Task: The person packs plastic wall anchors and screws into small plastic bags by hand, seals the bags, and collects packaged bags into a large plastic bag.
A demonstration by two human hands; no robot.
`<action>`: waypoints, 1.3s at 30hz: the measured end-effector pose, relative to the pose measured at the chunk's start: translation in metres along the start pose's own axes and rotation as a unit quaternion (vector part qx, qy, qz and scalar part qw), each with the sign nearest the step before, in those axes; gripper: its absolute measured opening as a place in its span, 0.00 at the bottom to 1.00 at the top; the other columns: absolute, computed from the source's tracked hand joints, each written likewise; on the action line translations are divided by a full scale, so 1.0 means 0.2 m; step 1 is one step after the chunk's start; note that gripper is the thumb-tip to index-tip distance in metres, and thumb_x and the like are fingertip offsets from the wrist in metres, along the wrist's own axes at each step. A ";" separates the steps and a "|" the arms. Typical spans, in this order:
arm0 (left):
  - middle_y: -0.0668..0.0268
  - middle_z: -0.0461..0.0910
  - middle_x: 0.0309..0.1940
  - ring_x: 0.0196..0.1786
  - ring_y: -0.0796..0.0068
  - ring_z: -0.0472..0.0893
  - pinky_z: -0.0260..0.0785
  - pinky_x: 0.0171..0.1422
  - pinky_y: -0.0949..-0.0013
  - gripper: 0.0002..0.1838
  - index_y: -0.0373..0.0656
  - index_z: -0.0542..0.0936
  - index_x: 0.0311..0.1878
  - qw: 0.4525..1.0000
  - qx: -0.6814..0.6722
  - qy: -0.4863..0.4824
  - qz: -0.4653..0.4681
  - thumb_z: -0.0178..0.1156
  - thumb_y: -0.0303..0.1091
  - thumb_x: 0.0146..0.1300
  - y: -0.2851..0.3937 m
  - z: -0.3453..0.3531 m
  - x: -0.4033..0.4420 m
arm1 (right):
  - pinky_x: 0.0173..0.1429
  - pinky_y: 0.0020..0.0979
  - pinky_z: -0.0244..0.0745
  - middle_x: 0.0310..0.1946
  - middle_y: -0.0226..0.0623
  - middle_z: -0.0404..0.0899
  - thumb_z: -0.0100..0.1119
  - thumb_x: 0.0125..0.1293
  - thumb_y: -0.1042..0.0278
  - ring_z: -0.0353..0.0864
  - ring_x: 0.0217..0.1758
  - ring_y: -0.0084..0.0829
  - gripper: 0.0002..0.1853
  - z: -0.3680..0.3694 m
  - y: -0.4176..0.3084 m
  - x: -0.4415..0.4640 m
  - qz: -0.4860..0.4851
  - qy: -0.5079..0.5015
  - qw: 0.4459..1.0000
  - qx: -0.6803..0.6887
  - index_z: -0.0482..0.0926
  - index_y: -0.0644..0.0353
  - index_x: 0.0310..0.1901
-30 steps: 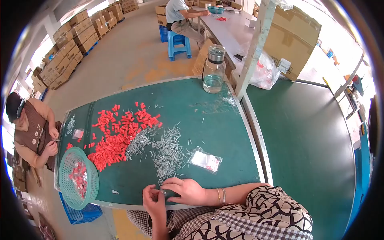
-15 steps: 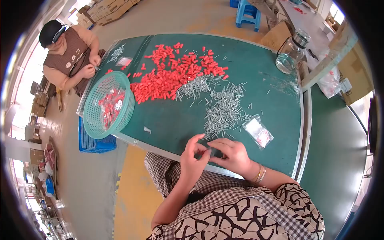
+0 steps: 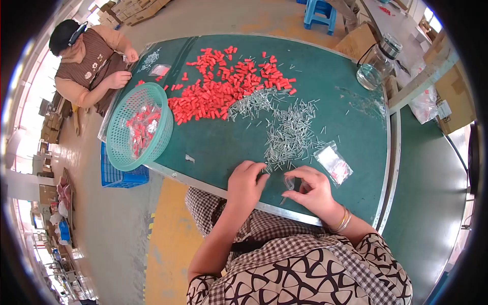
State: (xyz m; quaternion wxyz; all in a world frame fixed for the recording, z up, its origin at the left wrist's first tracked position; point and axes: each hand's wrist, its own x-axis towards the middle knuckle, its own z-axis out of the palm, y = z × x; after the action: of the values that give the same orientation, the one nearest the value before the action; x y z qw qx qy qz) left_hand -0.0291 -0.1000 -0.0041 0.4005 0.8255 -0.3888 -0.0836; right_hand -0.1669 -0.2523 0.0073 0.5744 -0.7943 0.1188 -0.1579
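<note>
My left hand [image 3: 245, 184] rests at the near edge of the screw pile [image 3: 290, 134]. Its fingers are bent and the thumb stands apart from them, with nothing visible between. To its right, my right hand [image 3: 316, 192] pinches a small clear plastic bag [image 3: 290, 183] between thumb and fingers. The bag's contents, if any, are too small to make out. Behind the screws lies a heap of red plastic plugs [image 3: 208, 96]. A clear packet [image 3: 333, 162] with white and red contents lies on the table beyond my right hand.
A green mesh basket [image 3: 165, 129] holding filled bags stands at the table's left edge, above a blue crate [image 3: 124, 175]. A glass jug [image 3: 375, 66] stands at the far right. Across the corner, a co-worker [image 3: 91, 66] handles small items. A white scrap [image 3: 189, 158] lies near the front edge.
My hands, together before, have separated. The left moved up to the screws, while the right shifted right with the clear bag. The co-worker's hands have moved apart.
</note>
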 end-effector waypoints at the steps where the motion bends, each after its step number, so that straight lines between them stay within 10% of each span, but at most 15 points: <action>1: 0.59 0.78 0.34 0.38 0.59 0.79 0.72 0.43 0.61 0.11 0.38 0.80 0.41 0.999 0.042 -0.002 0.028 0.65 0.24 0.53 0.01 0.01 0.01 | 0.23 0.16 0.68 0.38 0.32 0.80 0.77 0.47 0.74 0.73 0.28 0.13 0.23 -0.02 0.01 -0.02 0.003 0.002 1.000 -0.007 0.82 0.62 0.47; 12: 0.60 0.74 0.31 0.42 0.59 0.78 0.73 0.46 0.59 0.03 0.40 0.75 0.31 0.894 0.309 -0.168 0.277 0.56 0.27 0.52 0.01 -0.02 0.14 | 0.25 0.19 0.69 0.37 0.29 0.82 0.77 0.48 0.70 0.73 0.27 0.14 0.21 -0.04 0.07 -0.04 0.032 0.036 0.999 -0.013 0.83 0.59 0.46; 27: 0.58 0.77 0.30 0.38 0.56 0.79 0.75 0.42 0.57 0.04 0.38 0.77 0.30 0.855 0.349 -0.247 0.292 0.58 0.24 0.49 0.03 -0.03 0.25 | 0.23 0.17 0.59 0.35 0.26 0.82 0.76 0.48 0.75 0.65 0.22 0.11 0.21 -0.05 0.10 -0.03 0.008 0.027 1.000 0.011 0.83 0.59 0.46; 39: 0.55 0.76 0.25 0.31 0.52 0.79 0.73 0.37 0.57 0.04 0.37 0.76 0.28 0.940 0.215 -0.148 0.221 0.61 0.24 0.50 -0.07 -0.05 0.29 | 0.23 0.16 0.61 0.35 0.25 0.81 0.77 0.47 0.74 0.65 0.21 0.10 0.21 -0.05 0.09 -0.02 0.029 0.017 0.999 -0.004 0.83 0.58 0.46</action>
State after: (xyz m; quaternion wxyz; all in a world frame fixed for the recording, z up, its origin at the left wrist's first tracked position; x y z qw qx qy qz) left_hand 0.0239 -0.1293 0.0021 0.1600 0.7635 -0.6250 -0.0283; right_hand -0.1749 -0.2644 -0.0070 0.5736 -0.7899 0.1523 -0.1543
